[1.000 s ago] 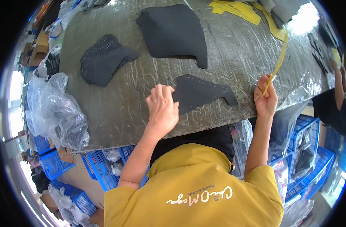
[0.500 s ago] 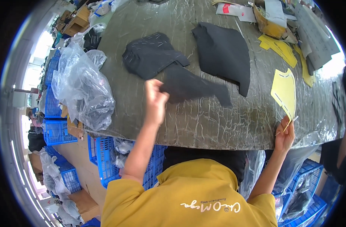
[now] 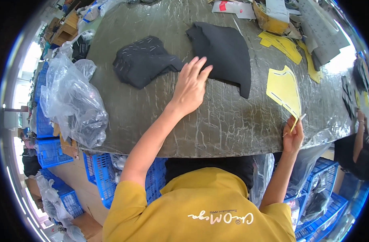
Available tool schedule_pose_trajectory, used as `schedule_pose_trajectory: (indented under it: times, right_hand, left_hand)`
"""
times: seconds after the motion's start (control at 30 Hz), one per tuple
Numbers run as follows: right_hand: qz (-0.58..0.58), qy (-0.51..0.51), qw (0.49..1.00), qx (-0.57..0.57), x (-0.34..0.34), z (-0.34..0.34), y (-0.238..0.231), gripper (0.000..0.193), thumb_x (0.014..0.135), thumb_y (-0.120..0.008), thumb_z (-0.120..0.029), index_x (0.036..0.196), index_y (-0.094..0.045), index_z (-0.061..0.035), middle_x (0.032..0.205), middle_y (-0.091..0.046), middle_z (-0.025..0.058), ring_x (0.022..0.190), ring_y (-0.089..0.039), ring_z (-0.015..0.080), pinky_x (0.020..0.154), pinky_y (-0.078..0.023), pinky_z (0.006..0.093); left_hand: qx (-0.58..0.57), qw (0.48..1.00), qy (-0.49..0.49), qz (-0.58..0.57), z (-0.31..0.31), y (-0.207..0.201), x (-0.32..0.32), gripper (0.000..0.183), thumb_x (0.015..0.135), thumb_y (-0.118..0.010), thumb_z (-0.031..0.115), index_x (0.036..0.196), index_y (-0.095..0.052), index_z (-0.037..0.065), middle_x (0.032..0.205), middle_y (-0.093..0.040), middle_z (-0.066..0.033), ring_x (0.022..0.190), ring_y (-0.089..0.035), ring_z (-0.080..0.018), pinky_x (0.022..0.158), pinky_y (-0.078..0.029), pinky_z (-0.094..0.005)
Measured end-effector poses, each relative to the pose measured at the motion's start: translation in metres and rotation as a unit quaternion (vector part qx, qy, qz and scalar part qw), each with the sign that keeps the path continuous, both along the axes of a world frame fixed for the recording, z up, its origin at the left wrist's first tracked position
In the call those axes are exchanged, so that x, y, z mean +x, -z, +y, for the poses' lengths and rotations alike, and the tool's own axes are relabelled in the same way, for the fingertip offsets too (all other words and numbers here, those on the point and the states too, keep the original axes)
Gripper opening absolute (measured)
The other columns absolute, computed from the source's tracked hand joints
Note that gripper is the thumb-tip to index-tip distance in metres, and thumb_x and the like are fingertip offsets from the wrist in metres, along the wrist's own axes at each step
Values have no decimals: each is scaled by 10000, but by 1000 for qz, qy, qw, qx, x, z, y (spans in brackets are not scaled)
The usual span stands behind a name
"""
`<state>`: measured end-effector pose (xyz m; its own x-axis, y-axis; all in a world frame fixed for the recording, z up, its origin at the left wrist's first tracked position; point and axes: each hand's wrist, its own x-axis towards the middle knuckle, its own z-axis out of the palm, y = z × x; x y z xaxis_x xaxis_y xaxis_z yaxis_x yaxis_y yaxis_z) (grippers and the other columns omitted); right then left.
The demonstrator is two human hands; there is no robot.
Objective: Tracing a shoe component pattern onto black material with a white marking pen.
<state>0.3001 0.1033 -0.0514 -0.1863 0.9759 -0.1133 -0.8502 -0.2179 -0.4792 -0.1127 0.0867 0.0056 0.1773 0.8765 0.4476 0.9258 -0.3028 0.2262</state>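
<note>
Leftward, a dark stack lies on the counter, its tip beside the left hand, whose grip is slack, fingers apart; just ahead and right (nearer this hand) lies the large dark piece, long axis slanting from far left to near right; rightmost, the right hand has its grip clamped on the yellow template

"What's right of centre?"
"A pale yellow pattern template, dashed along its edges, broad face showing, narrow end pointing down."
"And upper left of centre?"
"A charcoal fabric pile, white dashes across its top. At upper centre, a charcoal fabric panel lies spread, narrow tab pointing down."
</note>
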Motion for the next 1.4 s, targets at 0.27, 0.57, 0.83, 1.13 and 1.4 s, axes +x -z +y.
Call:
schedule_pose_trajectory:
  times: [0.27, 0.57, 0.83, 1.13, 1.4]
  right_hand:
    - [-28, 12, 1000, 4, -9, -2, -6, 276, 1049, -522, -79, 1313, -501, -1, 845, -489, -14, 626, -391, 33, 517, -327, 187]
    - [-469, -75, 880, 2, -62, -32, -47, 133, 980, -649, -122, 1097, -696, -80, 744, -563, -92, 583, -449, 5, 523, -339, 194]
    - [-712, -47, 678, 174, -82, -43, -52, 139, 912, -654, -72, 1040, -667, -20, 784, -649, 100, 638, -609, 185, 622, -495, 312]
    - [-753, 4, 631, 187, -86, -51, -56, 174, 884, -726, -95, 1041, -689, -29, 928, -665, 102, 647, -639, 222, 622, -518, 334]
    - [-765, -88, 597, 224, -67, -68, -69, 411, 788, -831, -135, 1167, -680, -83, 1174, -613, 67, 662, -607, 205, 640, -525, 346]
  left_hand:
    - [-149, 985, 57, 60, -65, 20, 59, 638, 899, -680, 170, 1505, -484, 140, 1502, -423, -168, 1389, -388, -361, 1185, -206, -635]
    - [-67, 901, -15, -427, -124, 16, 71, 483, 908, -537, 7, 1381, -445, -26, 1367, -455, -212, 1266, -477, -354, 1102, -393, -423]
    - [-86, 960, 32, -263, -117, 1, 71, 407, 849, -605, 8, 1235, -475, 6, 1406, -419, -238, 1327, -422, -433, 1138, -339, -516]
    - [-171, 979, 61, -96, -119, 14, 87, 534, 785, -739, -2, 1266, -513, 53, 1464, -397, -199, 1423, -354, -461, 1132, -361, -549]
    - [-206, 970, 85, -100, -116, 4, 77, 541, 798, -724, -3, 1299, -537, 83, 1462, -402, -181, 1418, -354, -437, 1122, -370, -542]
